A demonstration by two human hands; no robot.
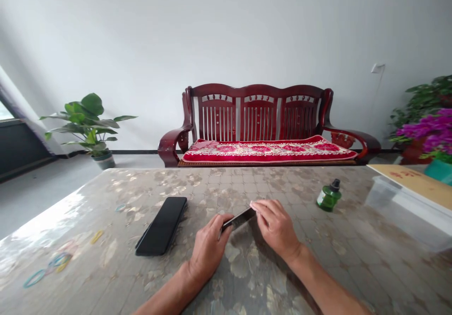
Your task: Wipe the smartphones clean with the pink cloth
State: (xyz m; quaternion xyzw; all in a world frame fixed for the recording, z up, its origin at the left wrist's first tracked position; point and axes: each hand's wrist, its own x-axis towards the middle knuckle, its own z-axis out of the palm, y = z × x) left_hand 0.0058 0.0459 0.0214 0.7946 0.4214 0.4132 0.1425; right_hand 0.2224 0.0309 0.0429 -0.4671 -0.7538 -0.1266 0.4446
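My left hand (211, 240) is closed on one end of a thin dark slab, which looks like a smartphone (240, 219), held tilted just over the table. At its far right end, my right hand (277, 225) is closed in a pinch on a small white piece that looks like tissue (252, 205). My right fingers cover that end of the slab, so whether they touch it too is hidden. Left of my hands, a larger black smartphone (162, 226) lies with its dark screen up. Beyond my right hand stands a green bottle (329, 197) with a black cap.
Several coloured bands (34, 278) lie on the left of the patterned table (226, 178). At the right edge, a clear plastic bin (406, 211) stands beside a tan board (413, 181) and purple flowers (429, 131). Behind the table is a red wooden bench (257, 112).
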